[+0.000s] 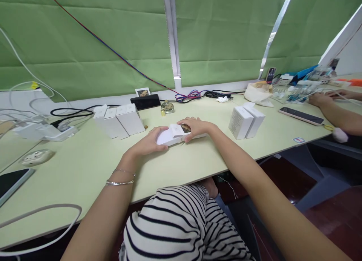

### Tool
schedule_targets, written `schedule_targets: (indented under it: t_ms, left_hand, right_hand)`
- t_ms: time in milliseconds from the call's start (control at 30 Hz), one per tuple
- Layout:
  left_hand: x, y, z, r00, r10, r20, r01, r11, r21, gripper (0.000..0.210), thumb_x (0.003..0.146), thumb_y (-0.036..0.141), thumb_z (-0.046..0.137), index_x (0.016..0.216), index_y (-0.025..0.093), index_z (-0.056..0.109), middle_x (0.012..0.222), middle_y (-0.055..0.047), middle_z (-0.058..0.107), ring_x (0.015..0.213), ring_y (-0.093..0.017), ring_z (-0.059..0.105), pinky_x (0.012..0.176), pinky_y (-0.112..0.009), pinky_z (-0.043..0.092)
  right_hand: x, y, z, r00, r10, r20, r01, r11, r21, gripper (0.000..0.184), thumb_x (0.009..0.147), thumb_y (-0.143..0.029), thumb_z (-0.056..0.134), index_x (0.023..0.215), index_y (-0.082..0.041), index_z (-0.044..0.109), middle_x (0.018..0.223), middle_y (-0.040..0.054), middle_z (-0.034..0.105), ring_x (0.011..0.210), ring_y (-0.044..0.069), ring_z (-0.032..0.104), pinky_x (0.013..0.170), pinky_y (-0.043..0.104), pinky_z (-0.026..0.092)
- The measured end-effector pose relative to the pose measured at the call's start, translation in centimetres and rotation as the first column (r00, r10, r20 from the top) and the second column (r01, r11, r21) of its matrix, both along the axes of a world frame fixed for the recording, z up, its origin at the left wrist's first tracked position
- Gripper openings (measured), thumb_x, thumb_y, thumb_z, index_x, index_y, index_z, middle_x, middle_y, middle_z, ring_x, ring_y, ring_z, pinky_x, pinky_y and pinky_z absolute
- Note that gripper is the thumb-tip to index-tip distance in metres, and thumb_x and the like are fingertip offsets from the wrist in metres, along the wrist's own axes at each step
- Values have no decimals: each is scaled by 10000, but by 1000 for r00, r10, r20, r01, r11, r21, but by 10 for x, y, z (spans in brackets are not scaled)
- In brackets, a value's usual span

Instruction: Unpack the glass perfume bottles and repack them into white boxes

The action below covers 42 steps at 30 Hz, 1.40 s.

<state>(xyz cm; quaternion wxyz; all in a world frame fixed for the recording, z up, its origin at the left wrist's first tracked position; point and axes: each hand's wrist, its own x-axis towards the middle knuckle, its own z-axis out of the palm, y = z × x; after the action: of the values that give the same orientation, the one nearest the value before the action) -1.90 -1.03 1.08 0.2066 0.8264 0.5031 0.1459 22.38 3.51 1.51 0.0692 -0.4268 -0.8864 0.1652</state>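
A long white box (pixel 170 141) lies on the table in front of me, between my two hands. My left hand (pixel 149 142) grips its left end, thumb along the near side and fingers behind. My right hand (pixel 195 127) is curled over its right part, thumb at the front edge. A small white flap or carton piece (pixel 176 130) sits up from the box beside the right fingers. Partly under those fingers shows a dark, gold-patterned picture (pixel 186 128); whether it is printed on the box or separate I cannot tell.
White cartons stand upright at left (pixel 120 121) and right (pixel 243 121). Behind are a perfume bottle (pixel 167 107), a black case (pixel 145 102) and cables (pixel 192 96). A power strip (pixel 53 132) is at left. A phone (pixel 301 115) lies near another person's hands (pixel 322 99).
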Motion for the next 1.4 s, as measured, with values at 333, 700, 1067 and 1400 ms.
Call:
schedule_targets:
  t_ms: [333,700,1067,1400]
  left_hand:
    - [6,-3,-8,970,11,242,-3,999,-36,920,647,422,717,1395,194,233,1409,-151,337,1256,-329,410,987,-454,423]
    - [4,26,-27,655,-178,735,44,979,199,930,627,668,674,1364,301,241,1390,-150,381,1222,-318,472,921,-454,484]
    - [4,15,-19,728,-36,685,-350,839,417,758,689,438,728,1221,261,217,1101,-71,472,931,-207,599,785,-392,532]
    - [7,5,-12,818,143,557,-384,857,344,357,755,468,609,952,236,422,989,-14,521,720,-133,561,619,-276,500]
  right_hand:
    - [-11,-1,-6,984,117,-137,-111,993,46,895,571,-472,780,1346,-223,409,1298,126,471,1217,331,402,1015,526,314]
    - [-37,-3,-16,520,38,-854,-470,847,-249,807,571,-641,716,1216,-221,476,1176,65,578,1080,239,546,910,368,463]
    - [-42,1,-28,568,176,-804,-12,978,206,586,808,-506,555,1302,-265,353,1183,75,526,892,158,603,839,344,507]
    - [-43,-7,-23,730,196,-654,0,958,287,396,847,-312,544,1221,-227,447,1225,96,450,989,168,563,820,323,522]
